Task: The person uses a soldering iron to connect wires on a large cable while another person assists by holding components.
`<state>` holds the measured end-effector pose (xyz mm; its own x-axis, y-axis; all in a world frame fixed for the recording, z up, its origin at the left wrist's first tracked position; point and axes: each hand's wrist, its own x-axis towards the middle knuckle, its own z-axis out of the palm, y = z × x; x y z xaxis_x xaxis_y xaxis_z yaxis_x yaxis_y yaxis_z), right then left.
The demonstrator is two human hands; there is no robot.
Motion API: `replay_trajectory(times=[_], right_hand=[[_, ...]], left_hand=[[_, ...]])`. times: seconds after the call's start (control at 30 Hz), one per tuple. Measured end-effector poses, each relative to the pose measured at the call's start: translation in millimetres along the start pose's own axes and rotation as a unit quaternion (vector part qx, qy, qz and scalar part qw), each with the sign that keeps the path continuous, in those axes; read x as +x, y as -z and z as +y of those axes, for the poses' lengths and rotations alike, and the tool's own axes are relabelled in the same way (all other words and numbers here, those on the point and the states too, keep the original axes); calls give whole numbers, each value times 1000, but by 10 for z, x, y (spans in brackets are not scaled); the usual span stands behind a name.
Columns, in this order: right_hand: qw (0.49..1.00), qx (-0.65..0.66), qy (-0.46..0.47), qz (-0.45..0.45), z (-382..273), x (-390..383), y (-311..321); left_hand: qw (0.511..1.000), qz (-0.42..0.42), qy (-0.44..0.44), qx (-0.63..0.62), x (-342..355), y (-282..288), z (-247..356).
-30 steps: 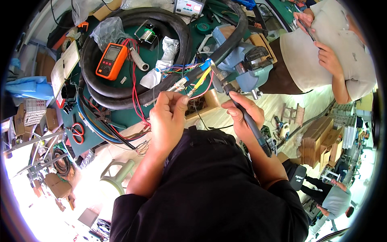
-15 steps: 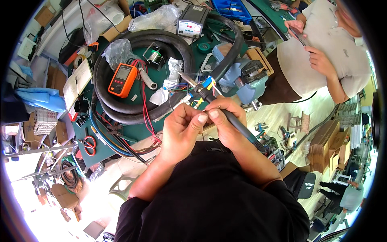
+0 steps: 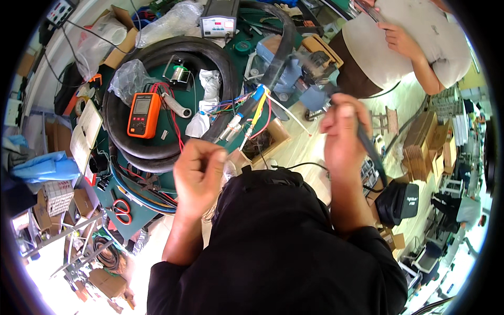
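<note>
My right hand (image 3: 344, 131) is raised to the right of the cable end, its fingers wrapped around a soldering iron (image 3: 371, 149). The iron is smeared by motion; its dark handle points down to the right. My left hand (image 3: 198, 176) is in front of the bench with fingers curled and thumb against them; whatever they may pinch is too small to make out. Between and beyond my hands is the end of a thick black cable (image 3: 274, 71) with blue tape (image 3: 259, 93). Yellow, white, red and thinner coloured wires fan out there, beside silvery connectors (image 3: 231, 127).
On the green bench are an orange multimeter (image 3: 143, 115), a solder spool (image 3: 180, 73), a soldering station (image 3: 219, 23), red-handled scissors (image 3: 122, 211) and coiled black cable (image 3: 113, 118). A blue vise (image 3: 313, 98) stands behind my right hand. Another person (image 3: 391, 55) holds a dark flat object at upper right.
My hands have moved apart from the cable end, left hand leftward and right hand to the right and up. The soldering iron has swung away with my right hand, baring the wires.
</note>
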<state>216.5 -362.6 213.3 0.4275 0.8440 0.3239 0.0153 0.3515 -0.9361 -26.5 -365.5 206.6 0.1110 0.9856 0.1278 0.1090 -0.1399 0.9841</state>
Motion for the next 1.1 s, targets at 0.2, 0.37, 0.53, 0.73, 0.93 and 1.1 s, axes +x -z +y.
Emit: replay_trajectory(times=[0.2, 0.37, 0.53, 0.73, 0.93, 1.1], right_hand=[[999, 2, 37, -27, 152, -273, 486], [985, -79, -152, -5, 218, -517, 312], [980, -37, -197, 2, 492, -648, 181], [986, -89, -129, -48, 626, -787, 43], [979, -128, -145, -70, 684, -830, 49], [980, -133, -133, -67, 701, -825, 31]], left_hand=[[992, 31, 71, 99, -10, 65, -511], [984, 12, 97, 147, 28, -109, -768], [983, -11, 120, 135, 43, -126, -879], [986, -23, 113, 121, 26, -148, -928], [985, -34, 104, 135, 36, -160, -947], [987, -21, 94, 130, 43, -196, -972]])
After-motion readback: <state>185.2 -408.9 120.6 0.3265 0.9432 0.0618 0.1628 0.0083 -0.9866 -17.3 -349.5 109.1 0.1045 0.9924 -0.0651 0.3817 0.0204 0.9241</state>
